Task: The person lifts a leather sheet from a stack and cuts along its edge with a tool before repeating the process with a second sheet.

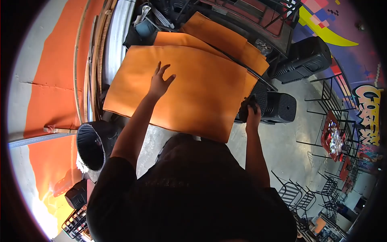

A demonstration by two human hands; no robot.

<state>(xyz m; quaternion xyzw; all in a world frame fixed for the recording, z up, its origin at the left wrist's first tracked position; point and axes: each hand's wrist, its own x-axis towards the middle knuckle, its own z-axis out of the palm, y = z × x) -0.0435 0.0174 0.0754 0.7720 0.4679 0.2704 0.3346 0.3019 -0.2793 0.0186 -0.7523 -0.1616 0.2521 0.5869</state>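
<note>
A large orange sheet (189,92) with a smooth, slightly shiny surface lies before me, on top of more orange sheets (217,34) that stick out behind it. My left hand (160,84) is over the left half of the top sheet, fingers spread and holding nothing. At the sheet's right edge, my right hand (253,117) is closed around a bunched black cloth (245,109). Part of the cloth is hidden by the fingers, and it overlaps the dark speakers behind it in this view.
Black speakers (282,108) stand to the right, with another speaker (304,60) farther back. A black bin (92,147) is at my left, near long wooden strips (92,68) against the wall. Metal chairs (292,193) and a red table (332,137) are at the right.
</note>
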